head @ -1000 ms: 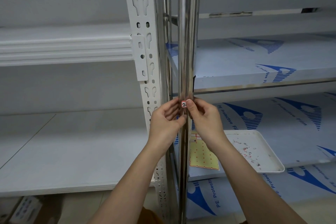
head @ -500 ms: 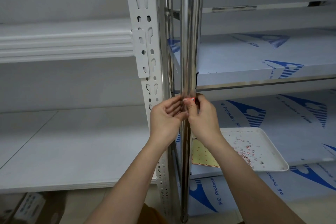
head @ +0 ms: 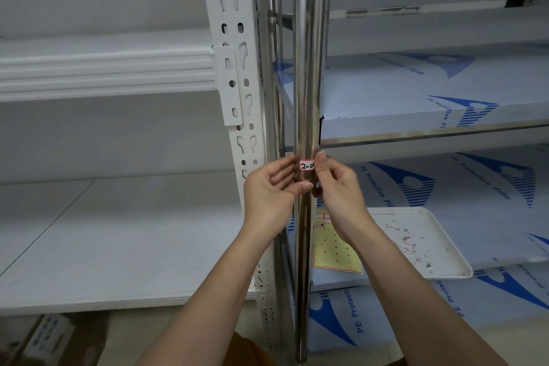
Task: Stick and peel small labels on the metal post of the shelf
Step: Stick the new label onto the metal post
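Note:
A shiny metal post (head: 309,68) runs top to bottom through the middle of the view. On it sits a small white label (head: 306,165) with a red border and handwritten "2-0". My right hand (head: 337,187) comes from the right with curled fingers, and one fingertip covers the label's right end. My left hand (head: 273,187) grips the post from the left just below the label, thumb across the post's front.
A white perforated upright (head: 234,68) stands just left of the post. Behind my right arm a yellow label sheet (head: 335,252) lies beside a white tray (head: 445,272) holding label scraps, on a film-covered shelf (head: 416,104). A white shelf (head: 104,246) extends left.
The label, earlier half hidden between my fingertips, now lies flat on the post with its writing showing. My left thumb has dropped below it.

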Demonstrator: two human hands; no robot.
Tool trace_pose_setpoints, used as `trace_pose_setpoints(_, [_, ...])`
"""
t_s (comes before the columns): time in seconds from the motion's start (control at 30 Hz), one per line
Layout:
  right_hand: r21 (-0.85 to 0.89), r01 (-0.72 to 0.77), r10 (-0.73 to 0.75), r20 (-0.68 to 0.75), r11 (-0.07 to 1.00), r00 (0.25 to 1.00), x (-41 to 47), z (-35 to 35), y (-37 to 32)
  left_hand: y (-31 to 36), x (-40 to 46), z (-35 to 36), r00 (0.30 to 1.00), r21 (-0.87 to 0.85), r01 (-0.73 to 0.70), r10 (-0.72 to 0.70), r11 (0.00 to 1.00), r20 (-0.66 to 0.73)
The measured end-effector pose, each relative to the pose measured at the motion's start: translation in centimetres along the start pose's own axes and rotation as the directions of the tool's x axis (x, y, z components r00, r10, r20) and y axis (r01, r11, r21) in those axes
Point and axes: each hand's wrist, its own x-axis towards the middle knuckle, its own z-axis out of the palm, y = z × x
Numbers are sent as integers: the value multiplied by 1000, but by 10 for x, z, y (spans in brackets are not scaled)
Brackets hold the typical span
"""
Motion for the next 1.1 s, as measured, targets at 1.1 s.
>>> trace_pose_setpoints(1.1, [147,-173,170,35,974,985,-7,-6,2,-4,-8,7,996,-53,-73,76,996,45])
